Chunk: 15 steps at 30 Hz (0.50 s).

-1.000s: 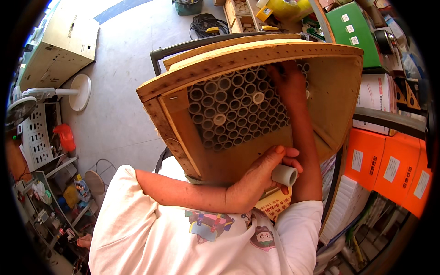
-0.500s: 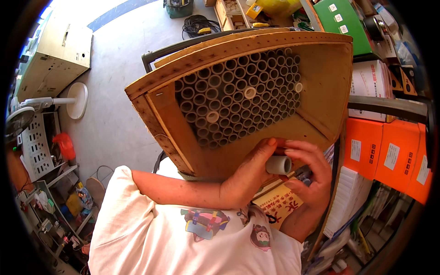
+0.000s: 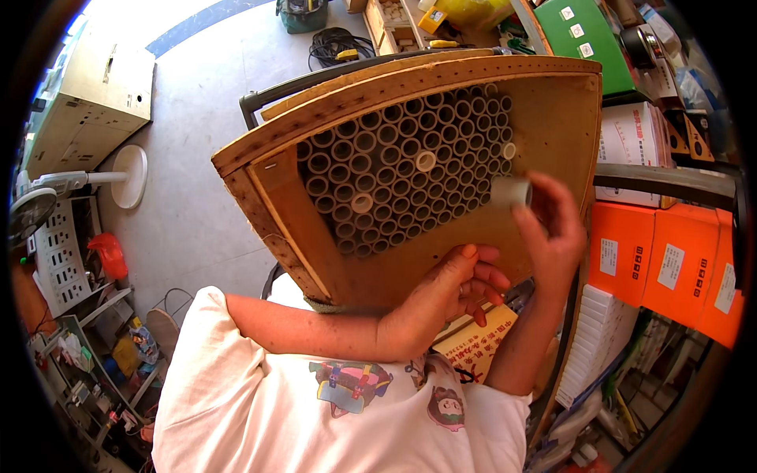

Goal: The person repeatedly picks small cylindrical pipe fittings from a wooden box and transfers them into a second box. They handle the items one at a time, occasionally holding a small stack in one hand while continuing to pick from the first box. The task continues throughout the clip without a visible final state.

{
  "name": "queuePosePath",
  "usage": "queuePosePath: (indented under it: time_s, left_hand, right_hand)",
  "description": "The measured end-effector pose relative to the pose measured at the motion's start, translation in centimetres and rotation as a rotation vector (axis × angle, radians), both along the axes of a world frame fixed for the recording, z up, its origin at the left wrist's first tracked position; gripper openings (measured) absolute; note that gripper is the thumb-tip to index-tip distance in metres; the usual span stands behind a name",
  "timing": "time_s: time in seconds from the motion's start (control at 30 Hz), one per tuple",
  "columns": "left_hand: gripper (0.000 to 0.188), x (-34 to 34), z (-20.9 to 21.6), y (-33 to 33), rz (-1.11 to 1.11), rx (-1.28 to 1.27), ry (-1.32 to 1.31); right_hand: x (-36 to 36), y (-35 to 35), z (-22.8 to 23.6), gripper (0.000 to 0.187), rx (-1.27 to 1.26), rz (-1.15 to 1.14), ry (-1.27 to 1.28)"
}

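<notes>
Fingers of the right hand [image 3: 560, 227] are clamped on one short grey tube [image 3: 509, 192], thumb below it, the rest curled at its right end. We note the tube juts leftward from these fingertips, toward the packed tubes [image 3: 410, 168] in the wooden box [image 3: 410, 81]; long axis roughly left to right, exact tilt lost to blur. From our angle it sits by the stack's lower right corner; touching or apart, we cannot tell. Right hand is plainly nearer to the stack's right edge. Below and left of its fingers we see the left hand [image 3: 453, 288], its fingers loosely bent and apart, no tube visible among them. Against the frame half a second back, we find the tube gone from the left fingers, now higher and further right, in the right hand alone; the stack looks unchanged.
</notes>
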<state>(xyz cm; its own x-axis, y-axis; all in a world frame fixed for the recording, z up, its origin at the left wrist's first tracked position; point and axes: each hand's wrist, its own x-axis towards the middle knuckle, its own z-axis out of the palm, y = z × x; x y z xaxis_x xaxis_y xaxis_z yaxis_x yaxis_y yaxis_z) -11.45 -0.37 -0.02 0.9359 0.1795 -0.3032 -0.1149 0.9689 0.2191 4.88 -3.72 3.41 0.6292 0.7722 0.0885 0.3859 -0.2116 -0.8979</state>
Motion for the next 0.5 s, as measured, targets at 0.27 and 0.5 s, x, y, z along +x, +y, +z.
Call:
queuePosePath:
  time_s: [0.27,0.5]
  left_hand:
    - [0.051,-0.1,0.3,0.3,-0.036,0.039,-0.007]
    - [0.051,-0.1,0.4,0.4,-0.052,0.046,-0.023]
  right_hand:
    - [5.6,9.8,-6.7,0.038,0.000,0.031,-0.179]
    - [7.3,12.9,-12.4,0.040,-0.105,0.068,-0.498]
